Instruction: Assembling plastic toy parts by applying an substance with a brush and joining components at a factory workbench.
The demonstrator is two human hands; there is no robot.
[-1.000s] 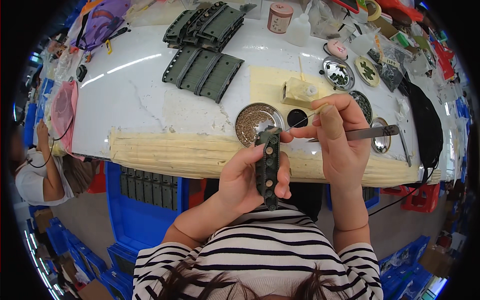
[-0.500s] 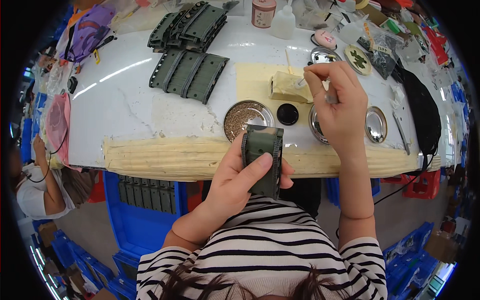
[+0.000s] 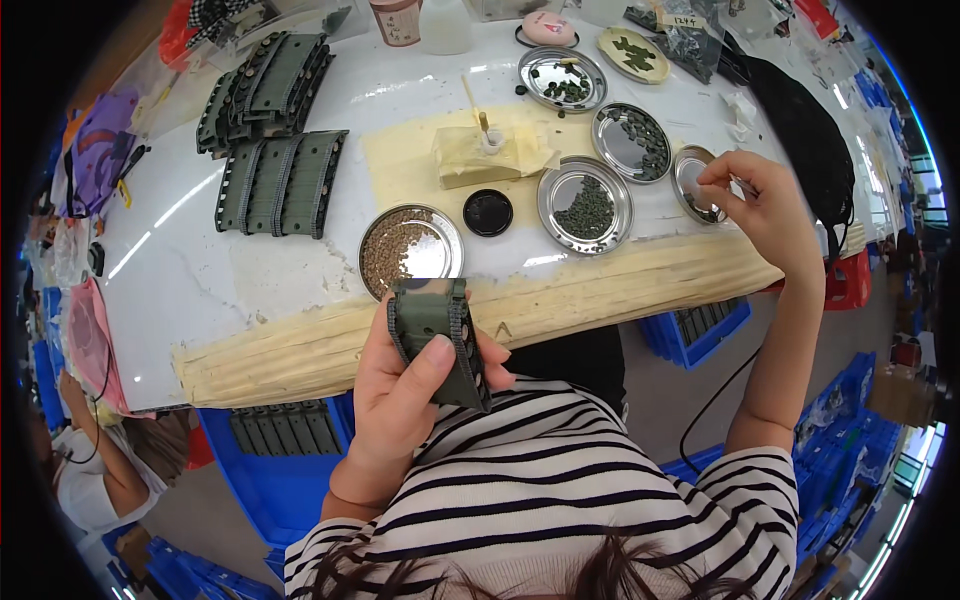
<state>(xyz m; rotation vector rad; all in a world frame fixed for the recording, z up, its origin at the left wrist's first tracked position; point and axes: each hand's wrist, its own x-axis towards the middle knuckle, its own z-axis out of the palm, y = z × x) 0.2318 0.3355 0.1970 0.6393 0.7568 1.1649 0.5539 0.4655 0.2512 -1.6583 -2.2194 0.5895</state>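
Note:
My left hand (image 3: 405,395) is closed round a dark green panel (image 3: 430,318) with toothed bands along it, thumb on its face, in front of the table edge. To the right, my right hand (image 3: 765,205) is over a small round metal dish (image 3: 682,172), thumb and forefinger pinched together. A slim grey metal piece shows between its fingers; what the fingertips pinch is too small to make out. In a yellow-taped block (image 3: 460,172) stands a thin brown stick (image 3: 484,121), in a white opening.
Metal dishes hold brown bits (image 3: 385,245), small green pieces (image 3: 585,212) and more green parts (image 3: 645,150). A black round lid (image 3: 488,212) lies between. Similar green panels (image 3: 280,185) are stacked at left. Yellow padding (image 3: 300,345) lines the table edge. Black cloth (image 3: 800,140) drapes at right.
My right hand has let go of the thin stick at the taped block and moved right to the small dish. My left hand still holds the green panel. The view has shifted.

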